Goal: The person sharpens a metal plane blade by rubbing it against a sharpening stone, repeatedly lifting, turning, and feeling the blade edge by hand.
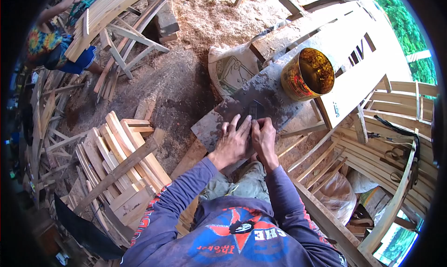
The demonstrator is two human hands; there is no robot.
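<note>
A dark, flat, narrow piece, perhaps a blade or a sharpening stone, lies on a wet, dark-stained board before me. My left hand presses on its near end with the fingertips, index and middle fingers stretched forward. Closed in a pinch, my right hand grips the same end from the right side. The hands nearly touch, and the part between the fingers is hidden. Farther along the board stands a rusty, paint-stained open can, dark liquid or residue inside.
A printed sack stands beyond the board. Stacked wooden slats lie at left; a slatted wooden frame fills the right. Sawdust covers the ground. Another person is at the upper left beside long planks.
</note>
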